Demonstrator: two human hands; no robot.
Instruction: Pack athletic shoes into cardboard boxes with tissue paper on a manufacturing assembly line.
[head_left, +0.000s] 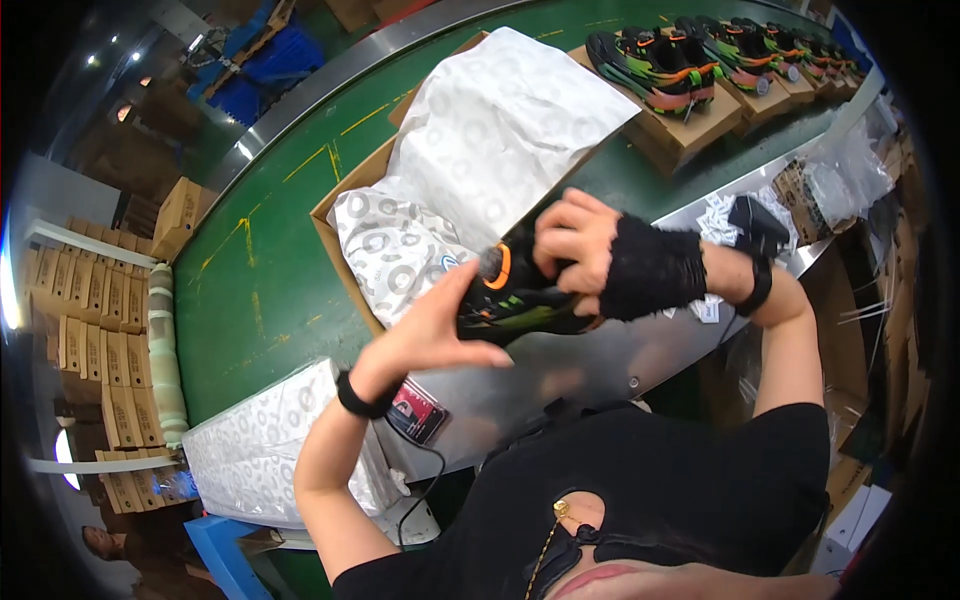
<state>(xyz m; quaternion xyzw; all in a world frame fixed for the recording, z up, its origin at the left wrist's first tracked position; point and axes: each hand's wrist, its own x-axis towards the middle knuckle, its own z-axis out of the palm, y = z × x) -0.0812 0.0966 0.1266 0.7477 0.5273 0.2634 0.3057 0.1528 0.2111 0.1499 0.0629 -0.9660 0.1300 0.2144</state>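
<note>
Your right hand point(580, 245) covers part of the dark shoe point(525, 312), so you can't tell where all 5 of its fingertips rest. White patterned paper point(500, 130) hides most of the inside of the open box point(366, 178) from you. The farthest shoes point(838, 62) at upper right are too small for you to count.

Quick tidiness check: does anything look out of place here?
Yes: small white slips lie strewn in a loose heap on the metal ledge, right of the handled shoe, looking untidy against the shoes lined up on boxes.
</note>
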